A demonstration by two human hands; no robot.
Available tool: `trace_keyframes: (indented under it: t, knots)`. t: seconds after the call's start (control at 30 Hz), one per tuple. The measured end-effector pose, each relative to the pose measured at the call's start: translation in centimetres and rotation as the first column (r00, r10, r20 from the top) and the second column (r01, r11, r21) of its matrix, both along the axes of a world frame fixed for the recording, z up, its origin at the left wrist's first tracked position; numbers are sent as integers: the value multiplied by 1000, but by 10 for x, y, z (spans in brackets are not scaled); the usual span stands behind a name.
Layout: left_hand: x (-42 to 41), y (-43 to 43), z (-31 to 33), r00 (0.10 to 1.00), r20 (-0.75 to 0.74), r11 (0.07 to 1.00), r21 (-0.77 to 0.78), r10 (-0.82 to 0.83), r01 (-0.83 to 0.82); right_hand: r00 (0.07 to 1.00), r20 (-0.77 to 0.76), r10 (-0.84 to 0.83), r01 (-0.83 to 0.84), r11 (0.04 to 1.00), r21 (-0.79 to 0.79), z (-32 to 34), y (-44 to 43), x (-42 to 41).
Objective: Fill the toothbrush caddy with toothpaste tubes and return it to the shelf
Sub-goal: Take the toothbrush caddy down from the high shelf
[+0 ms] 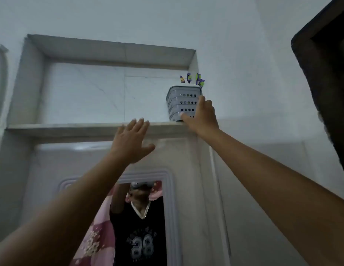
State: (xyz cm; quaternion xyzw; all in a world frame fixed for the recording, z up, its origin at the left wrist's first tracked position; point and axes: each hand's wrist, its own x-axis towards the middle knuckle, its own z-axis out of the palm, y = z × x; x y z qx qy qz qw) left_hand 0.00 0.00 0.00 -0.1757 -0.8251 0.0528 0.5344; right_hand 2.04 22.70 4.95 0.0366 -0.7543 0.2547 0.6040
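Two bare hands are raised toward a tiled wall recess, which fills the frame from 9 to 1 o'clock. The shelf (71, 127) forms its lower ledge and appears bare apart from one object at its 3 o'clock end. Below, at 6 o'clock, a mirror (140, 217) is seen. The left hand (129, 143) is held flat and spread before the ledge front, gripping nothing. The right hand (201, 118) is laid against the caddy's right side, thumb across the lower front face; fingers are partly hidden, so it cannot be told whether the hold is closed. The caddy (183, 102), a grey perforated plastic basket, stands upright near the shelf edge. Toothbrushes (194, 79) protrude from its top; no toothpaste tubes are visible.

Judgement: the caddy is probably light and stiff, with smooth walls somewhat slippery. It is top-heavy with brushes, so tipping is a risk. A hold low on opposite walls, or one hand under the base, is advised.
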Motion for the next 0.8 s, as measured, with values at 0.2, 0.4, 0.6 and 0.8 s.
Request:
trace_keyframes:
  t: [0.2, 0.4, 0.6, 0.8]
  knots:
    - [-39, -2, -19, 982, -185, 999, 33, -33, 40, 991, -82, -107, 99, 991, -88, 35, -9, -35]
    - [-49, 7, -22, 966, -249, 993, 75, -73, 95, 991, -2, -137, 136, 983, -126, 75, -25, -42]
    - [-43, 4, -18, 967, -249, 997, 38, -50, 62, 994, 77, -72, 84, 981, -175, 80, -27, -37]
    - [-28, 5, -11, 980, -187, 996, 45, -67, 76, 988, 155, 13, 14, 985, -171, 81, -27, -22]
